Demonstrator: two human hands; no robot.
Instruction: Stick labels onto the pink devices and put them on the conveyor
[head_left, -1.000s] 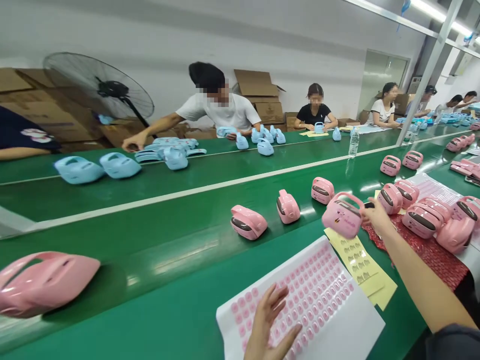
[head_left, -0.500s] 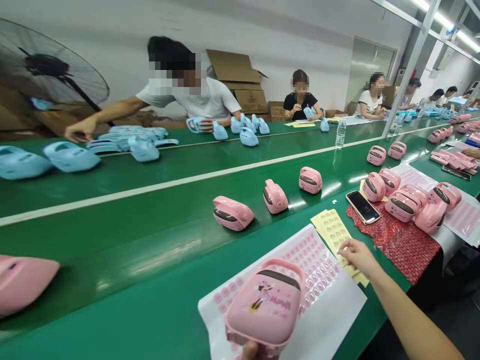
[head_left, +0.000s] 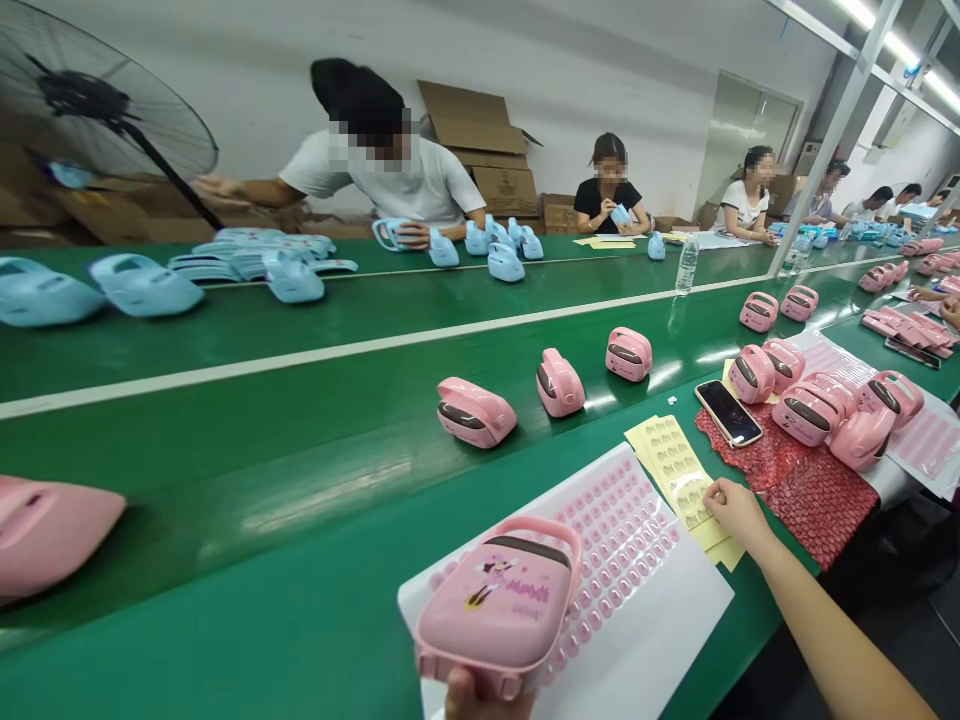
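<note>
My left hand [head_left: 480, 698] grips a pink toy case [head_left: 499, 605] with a cartoon print and a handle, held over a white sheet of pink stickers [head_left: 622, 570] at the bottom centre. Only a thumb tip shows. My right hand [head_left: 739, 512] reaches forward, fingers pinched on the yellow sticker sheets [head_left: 675, 468] that lie beside the white sheet.
Several pink cases [head_left: 476, 412] ride the green belt [head_left: 300, 470]; more cluster at right [head_left: 817, 408] on red bubble wrap [head_left: 806, 495] near a phone [head_left: 727, 412]. Blue cases [head_left: 142, 285] and a water bottle [head_left: 685, 266] stand across. Other people sit along the far side; a fan [head_left: 82, 110] stands at left.
One second ago my right hand held the pink case by the right cluster. Now my left hand holds it low over the white sheet, and my right hand has dropped onto the yellow sheets.
</note>
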